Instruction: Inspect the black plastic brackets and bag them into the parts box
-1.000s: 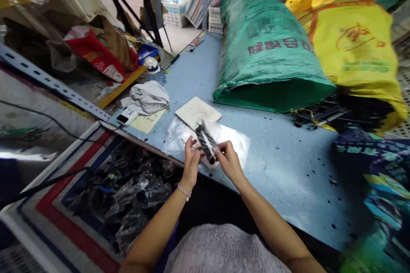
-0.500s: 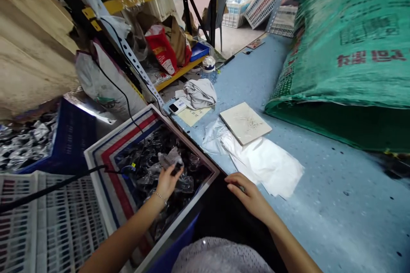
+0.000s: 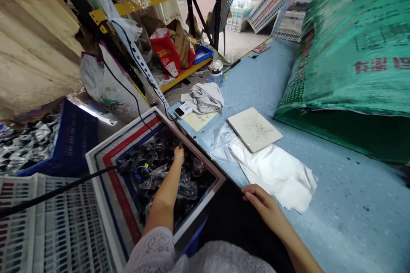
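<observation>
My left hand point(image 3: 179, 152) reaches into a striped-lined crate point(image 3: 120, 204) full of small black items in clear plastic point(image 3: 187, 190). Its fingers are mostly hidden among the packets, so what they touch cannot be made out. At the near edge of the blue table point(image 3: 352, 192) rests my right hand point(image 3: 258, 196), fingers loosely bent and apart, holding nothing. A white plastic bag point(image 3: 282, 177) lies just beyond it, partly under a square off-white board point(image 3: 254, 129).
A big green sack point(image 3: 361, 64) stands on the table's right. Behind are a grey cloth point(image 3: 205, 98), a white device point(image 3: 183, 111) and a jar point(image 3: 215, 72). A black cable point(image 3: 64, 188) crosses the crate's left rim. Blue point(image 3: 75, 140) and white crates point(image 3: 70, 226) stand left.
My left hand has moved deeper toward the far side of the crate, and the grey packet it held is no longer seen in it. The view has shifted slightly.
</observation>
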Tool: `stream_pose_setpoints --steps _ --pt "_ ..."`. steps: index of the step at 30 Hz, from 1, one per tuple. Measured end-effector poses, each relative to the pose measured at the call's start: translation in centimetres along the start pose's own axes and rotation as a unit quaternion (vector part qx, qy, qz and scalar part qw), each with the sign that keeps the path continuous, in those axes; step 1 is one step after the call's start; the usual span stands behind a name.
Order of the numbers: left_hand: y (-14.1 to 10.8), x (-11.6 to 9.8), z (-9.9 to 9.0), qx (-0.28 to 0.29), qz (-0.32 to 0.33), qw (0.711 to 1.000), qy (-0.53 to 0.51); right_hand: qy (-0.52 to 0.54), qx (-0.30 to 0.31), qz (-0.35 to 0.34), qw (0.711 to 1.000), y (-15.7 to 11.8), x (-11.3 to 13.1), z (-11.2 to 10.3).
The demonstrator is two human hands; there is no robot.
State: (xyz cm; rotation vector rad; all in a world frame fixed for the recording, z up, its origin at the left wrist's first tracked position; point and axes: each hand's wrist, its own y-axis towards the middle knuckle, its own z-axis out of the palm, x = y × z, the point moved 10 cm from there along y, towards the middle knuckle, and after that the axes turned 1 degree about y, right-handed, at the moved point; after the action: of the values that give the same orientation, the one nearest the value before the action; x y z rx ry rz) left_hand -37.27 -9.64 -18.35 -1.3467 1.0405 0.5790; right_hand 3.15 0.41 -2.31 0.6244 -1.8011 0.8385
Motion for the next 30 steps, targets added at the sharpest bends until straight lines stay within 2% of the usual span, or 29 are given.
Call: stream_pose_setpoints --steps 3,6,8,10,12,14,16,17,18,20,21,22,23,25,26,28,30 --pt "-2.1 5.2 -0.7 0.008 -0.063 0.997 0.037 0.002 0.004 0.003 1.000 0.1 -0.4 -0.1" --pt "-3.8 6.8 -2.5 0.001 -0.072 0.996 0.058 0.004 0.011 0.000 1.000 0.4 -0.3 0.2" --pt "-4.7 5.8 -3.5 -0.009 -0.039 0.997 0.067 0.009 0.010 -0.002 1.000 0.3 0.1 0.2" --pt "-6.3 3.4 -3.9 -0.018 0.025 0.997 0.073 0.017 0.003 -0.006 1.000 -0.1 0.5 -0.1" --pt "-9.0 0.3 -3.3 -0.013 0.110 0.991 0.073 0.027 -0.010 -0.016 0.999 -1.0 1.1 -1.2" --pt "-13.1 -2.9 -1.2 0.027 0.192 0.979 0.064 0.038 -0.043 -0.025 0.998 -2.0 1.2 -3.6" --pt "-18.4 -5.9 3.4 0.142 0.287 0.946 0.056 0.056 -0.110 -0.011 0.992 -2.7 0.3 -7.6" --pt "-21.7 -7.1 6.7 0.228 0.335 0.912 0.061 0.067 -0.153 0.002 0.986 -2.9 -0.6 -10.3" --pt "-25.3 -7.8 10.5 0.322 0.376 0.866 0.072 0.076 -0.199 0.013 0.977 -3.0 -1.5 -13.2" --pt "-32.4 -7.8 18.9 0.489 0.422 0.755 0.111 0.082 -0.293 0.019 0.952 -2.9 -3.2 -20.0" --pt "-35.2 -7.5 23.3 0.544 0.427 0.710 0.134 0.081 -0.337 0.012 0.938 -2.6 -3.8 -23.6" --pt "-37.2 -7.3 27.8 0.577 0.426 0.680 0.150 0.079 -0.378 0.002 0.922 -2.3 -4.2 -27.3" --pt "-38.5 -7.7 32.3 0.593 0.420 0.669 0.153 0.078 -0.413 -0.010 0.907 -1.8 -4.4 -31.0" --pt "-39.6 -9.6 40.9 0.613 0.370 0.690 0.103 0.079 -0.455 -0.036 0.886 -0.7 -4.2 -37.9" --pt "-39.8 -11.2 44.8 0.623 0.336 0.704 0.063 0.099 -0.456 -0.055 0.883 0.1 -3.7 -40.9" --pt "-40.0 -15.1 51.4 0.650 0.256 0.714 -0.040 0.194 -0.425 -0.109 0.877 2.0 -2.1 -46.3" --pt "-39.7 -19.5 56.6 0.657 0.162 0.722 -0.148 0.328 -0.375 -0.172 0.849 4.1 0.6 -50.7"
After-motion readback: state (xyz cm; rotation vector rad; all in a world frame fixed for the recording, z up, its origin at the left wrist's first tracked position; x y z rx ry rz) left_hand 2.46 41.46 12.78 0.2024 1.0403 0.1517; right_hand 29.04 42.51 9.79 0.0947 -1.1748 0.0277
